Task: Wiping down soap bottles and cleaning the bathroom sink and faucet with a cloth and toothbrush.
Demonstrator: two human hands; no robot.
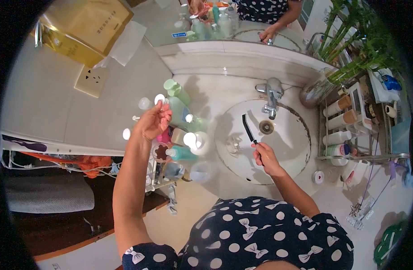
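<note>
Her right hand (265, 158) is clenched around a black comb (248, 128) over the sink (296, 148), pointing toward eleven o'clock. Her left hand (151, 122) pinches a white-capped bottle (160, 100) at nine o'clock among the toiletries.

A home bathroom: a white sink (285, 148) with a tap (272, 92), a mirror (224, 20) and toiletry bottles (181, 108) alongside.
</note>
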